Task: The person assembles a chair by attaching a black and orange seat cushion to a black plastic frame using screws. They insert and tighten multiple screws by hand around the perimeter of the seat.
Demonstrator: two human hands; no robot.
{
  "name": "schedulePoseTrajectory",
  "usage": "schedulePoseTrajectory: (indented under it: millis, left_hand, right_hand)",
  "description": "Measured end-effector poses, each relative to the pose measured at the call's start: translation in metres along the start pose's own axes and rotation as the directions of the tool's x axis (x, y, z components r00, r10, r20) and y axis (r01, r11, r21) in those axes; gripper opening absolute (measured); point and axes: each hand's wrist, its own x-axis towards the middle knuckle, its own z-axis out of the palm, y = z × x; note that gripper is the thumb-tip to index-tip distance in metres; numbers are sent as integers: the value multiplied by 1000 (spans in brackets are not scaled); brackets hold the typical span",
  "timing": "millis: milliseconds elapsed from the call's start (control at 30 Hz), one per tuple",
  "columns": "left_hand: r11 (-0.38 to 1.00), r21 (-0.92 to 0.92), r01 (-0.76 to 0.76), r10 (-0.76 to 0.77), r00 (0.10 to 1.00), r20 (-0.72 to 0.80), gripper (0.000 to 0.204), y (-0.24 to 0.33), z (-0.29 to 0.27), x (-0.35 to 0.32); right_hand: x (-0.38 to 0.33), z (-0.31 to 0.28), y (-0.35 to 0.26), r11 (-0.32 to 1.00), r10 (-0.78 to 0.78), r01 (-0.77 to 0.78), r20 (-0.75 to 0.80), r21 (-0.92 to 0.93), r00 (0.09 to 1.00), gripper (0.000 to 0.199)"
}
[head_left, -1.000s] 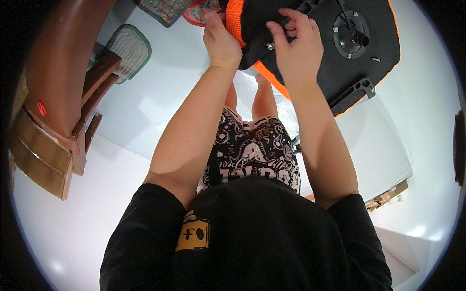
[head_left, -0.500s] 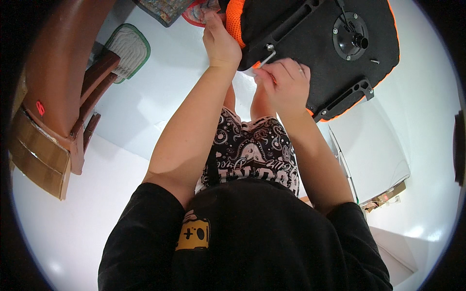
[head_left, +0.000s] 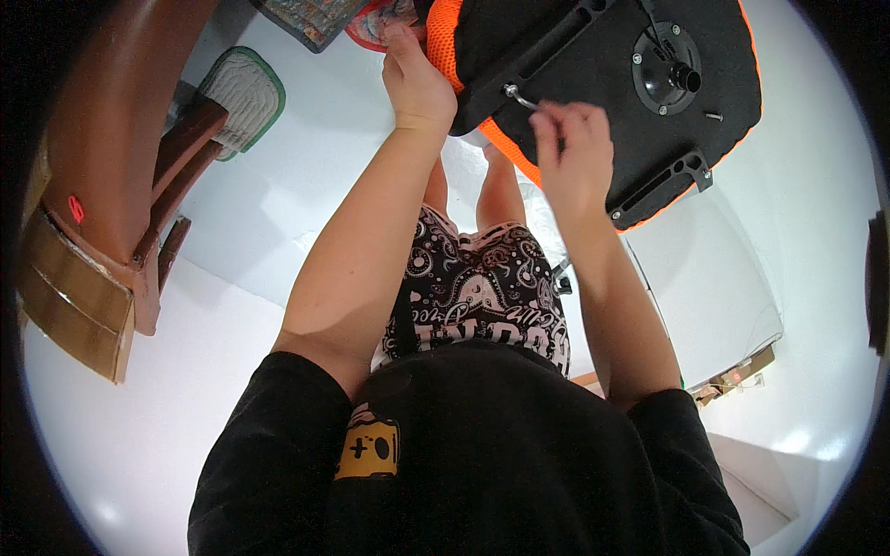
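Observation:
A black seat cushion (head_left: 593,102) with orange mesh sides is turned underside up at the top. My left hand (head_left: 417,88) holds its left edge, with some fingers hidden by the edge. In my right hand (head_left: 577,139), thumb and fingers pinch the long end of a hex key (head_left: 524,98). The key's other end sits at a bolt head on a long black bracket (head_left: 547,51). A second black bracket (head_left: 663,185) is fixed at the right side. A loose bolt (head_left: 713,117) lies on the black fabric.
A round black plate (head_left: 663,88) with a short tube and cable is on the underside. Brown wooden furniture (head_left: 120,139) stands at left, near a grey mat with green trim (head_left: 246,97). Another patterned mat (head_left: 311,18) lies at the top. A white panel (head_left: 714,287) is at right.
My right hand has swung up and to the right, turning the hex key around the bolt. The left hand stays at the edge, and more orange trim shows below the bracket.

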Motion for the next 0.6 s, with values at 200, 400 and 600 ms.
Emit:
schedulePoseTrajectory:
  millis: [200,400,600]
  left_hand:
    - [998,38,-49,50,998,-22,77,4,3,-3]
    - [999,19,-29,28,999,26,78,9,6,-6]
    - [997,41,-58,60,998,-37,75,7,8,-5]
  right_hand:
    - [7,3,-27,966,-229,232,46,-109,972,22]
    - [67,12,-19,1000,-9,10,-56,20,998,21]
    - [2,1,-4,998,58,-58,37,11,998,18]
